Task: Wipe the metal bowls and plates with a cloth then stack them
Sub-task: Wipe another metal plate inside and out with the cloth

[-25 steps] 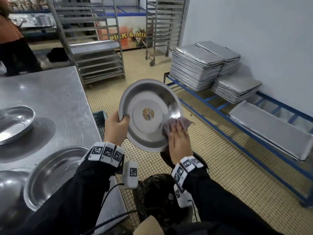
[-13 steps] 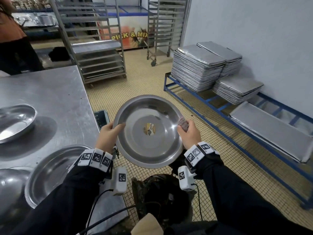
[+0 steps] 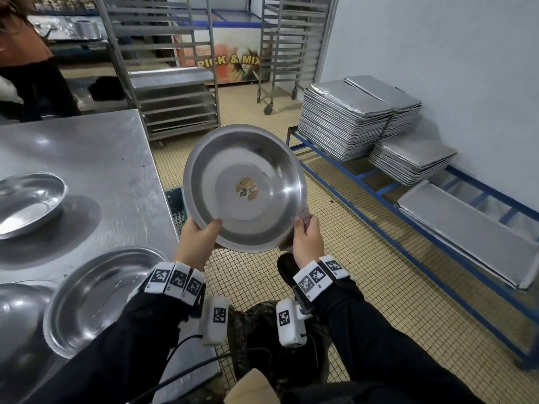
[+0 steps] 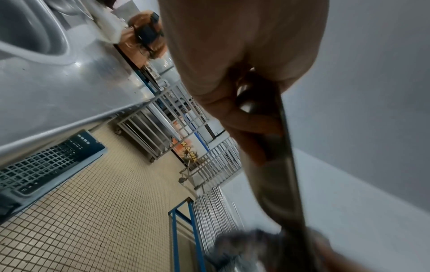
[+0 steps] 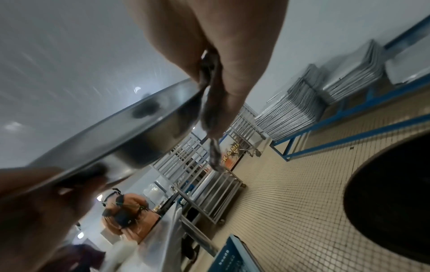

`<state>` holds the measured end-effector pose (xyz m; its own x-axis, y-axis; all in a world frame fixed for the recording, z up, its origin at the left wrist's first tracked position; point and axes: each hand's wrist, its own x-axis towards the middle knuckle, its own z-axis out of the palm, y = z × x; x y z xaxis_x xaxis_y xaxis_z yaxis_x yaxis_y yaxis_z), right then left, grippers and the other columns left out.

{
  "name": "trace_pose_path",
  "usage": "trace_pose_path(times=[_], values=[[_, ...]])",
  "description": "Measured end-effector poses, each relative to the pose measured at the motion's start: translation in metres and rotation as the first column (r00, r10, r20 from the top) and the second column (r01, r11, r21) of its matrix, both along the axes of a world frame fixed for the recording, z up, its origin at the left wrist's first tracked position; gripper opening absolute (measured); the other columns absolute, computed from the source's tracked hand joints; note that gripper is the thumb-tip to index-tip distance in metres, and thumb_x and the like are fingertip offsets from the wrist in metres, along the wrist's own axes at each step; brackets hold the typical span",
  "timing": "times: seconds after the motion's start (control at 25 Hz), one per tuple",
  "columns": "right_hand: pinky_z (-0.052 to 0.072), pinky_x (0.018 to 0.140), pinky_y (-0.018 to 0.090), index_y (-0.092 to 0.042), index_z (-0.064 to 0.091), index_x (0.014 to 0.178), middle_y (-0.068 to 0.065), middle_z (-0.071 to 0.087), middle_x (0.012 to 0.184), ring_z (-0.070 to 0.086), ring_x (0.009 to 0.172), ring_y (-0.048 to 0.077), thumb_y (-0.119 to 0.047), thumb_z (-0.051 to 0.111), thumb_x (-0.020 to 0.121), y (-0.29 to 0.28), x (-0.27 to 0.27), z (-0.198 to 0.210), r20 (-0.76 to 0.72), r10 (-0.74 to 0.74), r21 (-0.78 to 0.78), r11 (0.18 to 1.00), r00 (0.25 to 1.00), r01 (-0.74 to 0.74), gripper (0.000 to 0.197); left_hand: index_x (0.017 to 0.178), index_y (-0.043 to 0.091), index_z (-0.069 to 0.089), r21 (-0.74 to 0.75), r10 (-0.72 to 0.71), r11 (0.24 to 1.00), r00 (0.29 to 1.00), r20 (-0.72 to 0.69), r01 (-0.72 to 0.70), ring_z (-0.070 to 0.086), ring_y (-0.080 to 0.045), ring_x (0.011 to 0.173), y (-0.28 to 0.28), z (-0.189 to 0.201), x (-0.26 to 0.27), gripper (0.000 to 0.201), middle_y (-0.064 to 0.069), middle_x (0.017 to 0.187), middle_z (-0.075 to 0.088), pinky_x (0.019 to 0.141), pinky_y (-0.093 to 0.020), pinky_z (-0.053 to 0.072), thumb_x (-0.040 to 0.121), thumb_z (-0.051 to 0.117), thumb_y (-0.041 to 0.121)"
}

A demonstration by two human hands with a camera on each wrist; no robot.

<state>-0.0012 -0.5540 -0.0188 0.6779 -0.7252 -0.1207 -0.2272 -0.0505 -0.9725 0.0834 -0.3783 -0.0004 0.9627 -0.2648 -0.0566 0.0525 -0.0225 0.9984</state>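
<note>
A round metal bowl (image 3: 262, 170) with a small sticker at its centre is held up over the floor, its inside tilted toward me. My left hand (image 3: 198, 239) grips its lower left rim, thumb inside. My right hand (image 3: 306, 237) pinches the lower right rim together with a greyish-pink cloth (image 3: 304, 214) bunched under the thumb. In the left wrist view the rim (image 4: 285, 147) runs edge-on past the curled fingers (image 4: 232, 114). The right wrist view shows the cloth (image 5: 210, 117) hanging along the bowl's underside (image 5: 130, 136).
The steel table (image 3: 96, 158) at left carries a wide metal plate (image 3: 96, 295) near its front edge, a bowl (image 3: 27, 204) further back and another bowl (image 3: 17, 313) at the corner. A black bin (image 3: 262, 339) stands below my hands. Tray stacks (image 3: 344, 118) sit on a blue rack (image 3: 344, 196) to the right.
My right hand stopped wiping inside the bowl and moved to its lower right rim with the cloth. The bowl dropped flatter, then tilted up again toward me.
</note>
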Motion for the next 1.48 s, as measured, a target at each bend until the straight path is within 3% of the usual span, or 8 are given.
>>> trace_pose_path(times=[0.2, 0.4, 0.6, 0.72, 0.92, 1.2, 1.32, 1.48], values=[[0.044, 0.092, 0.022, -0.021, 0.04, 0.137, -0.005, 0.041, 0.132, 0.045, 0.117, 0.008, -0.024, 0.051, 0.095, 0.003, -0.008, -0.014, -0.092, 0.143, -0.429, 0.888, 0.986, -0.168, 0.044, 0.093, 0.017, 0.054, 0.091, 0.109, 0.99, 0.994, 0.033, -0.111, 0.052, -0.02, 0.079, 0.01, 0.002, 0.01, 0.012, -0.005, 0.084, 0.054, 0.064, -0.025, 0.045, 0.095, 0.049, 0.007], [0.013, 0.117, 0.034, -0.025, 0.037, 0.142, -0.006, 0.035, 0.149, 0.024, 0.14, 0.009, -0.046, 0.021, 0.099, 0.043, -0.019, -0.032, -0.318, 0.528, -0.693, 0.438, 0.788, -0.573, 0.051, 0.106, 0.017, 0.058, 0.079, 0.093, 0.992, 0.994, 0.056, -0.097, 0.059, -0.011, 0.079, 0.006, 0.003, 0.008, 0.022, 0.002, 0.087, 0.062, 0.061, -0.017, 0.046, 0.101, 0.045, 0.034], [-0.008, 0.117, 0.04, -0.022, 0.013, 0.149, -0.003, 0.003, 0.159, -0.007, 0.145, 0.014, -0.045, -0.002, 0.096, 0.001, -0.002, -0.042, -0.654, 0.128, -0.704, 0.258, 0.745, -0.662, 0.06, 0.1, 0.016, 0.063, 0.084, 0.015, 0.996, 0.999, 0.044, -0.019, 0.062, -0.014, 0.071, 0.004, 0.002, 0.007, 0.028, 0.0, 0.081, 0.066, 0.058, -0.02, 0.048, 0.099, 0.047, 0.038], [-0.013, 0.113, 0.037, -0.024, -0.002, 0.149, -0.006, -0.007, 0.158, -0.016, 0.143, 0.012, -0.041, 0.007, 0.099, -0.029, 0.005, -0.038, -0.662, 0.051, -0.708, 0.285, 0.748, -0.646, 0.053, 0.095, 0.019, 0.065, 0.087, 0.002, 0.996, 1.0, 0.028, -0.005, 0.063, -0.015, 0.071, 0.006, -0.003, 0.007, 0.025, 0.001, 0.08, 0.068, 0.062, -0.024, 0.049, 0.099, 0.048, 0.038], [0.004, 0.118, 0.039, -0.026, 0.034, 0.144, -0.012, 0.021, 0.155, 0.001, 0.145, 0.007, -0.048, 0.02, 0.099, 0.013, -0.024, -0.049, -0.45, 0.215, -0.698, 0.52, 0.867, -0.492, 0.052, 0.091, 0.021, 0.062, 0.042, 0.041, 0.998, 0.998, 0.048, -0.043, 0.057, -0.012, 0.069, 0.005, -0.002, 0.006, 0.022, -0.001, 0.081, 0.063, 0.063, -0.021, 0.048, 0.101, 0.046, 0.031], [0.025, 0.115, 0.042, -0.021, 0.008, 0.15, 0.0, -0.01, 0.157, -0.006, 0.145, 0.019, -0.036, 0.028, 0.1, -0.024, -0.01, -0.036, -0.353, 0.117, -0.69, 0.638, 0.928, -0.342, 0.056, 0.094, 0.013, 0.066, 0.097, -0.038, 0.994, 0.999, -0.036, 0.041, 0.063, -0.019, 0.067, 0.006, -0.007, 0.007, 0.027, -0.005, 0.078, 0.067, 0.062, -0.028, 0.052, 0.099, 0.049, 0.034], [0.043, 0.084, 0.021, -0.018, 0.022, 0.149, 0.007, 0.036, 0.146, 0.048, 0.122, 0.022, -0.03, 0.038, 0.1, -0.049, 0.004, -0.004, -0.232, 0.107, -0.644, 0.728, 0.967, -0.235, 0.053, 0.101, 0.007, 0.066, 0.085, -0.124, 0.987, 0.981, -0.149, 0.137, 0.066, -0.025, 0.067, 0.016, -0.014, 0.012, 0.029, -0.007, 0.078, 0.07, 0.065, -0.036, 0.055, 0.096, 0.054, 0.034], [0.042, 0.061, 0.021, -0.007, 0.053, 0.117, 0.005, 0.064, 0.095, 0.061, 0.084, 0.021, -0.029, 0.046, 0.098, -0.057, 0.007, 0.011, -0.163, 0.163, -0.539, 0.811, 0.973, -0.226, 0.03, 0.106, 0.005, 0.065, 0.056, -0.19, 0.976, 0.946, -0.261, 0.212, 0.066, -0.029, 0.067, 0.029, -0.018, 0.017, 0.025, -0.01, 0.077, 0.07, 0.067, -0.04, 0.055, 0.095, 0.057, 0.027]])
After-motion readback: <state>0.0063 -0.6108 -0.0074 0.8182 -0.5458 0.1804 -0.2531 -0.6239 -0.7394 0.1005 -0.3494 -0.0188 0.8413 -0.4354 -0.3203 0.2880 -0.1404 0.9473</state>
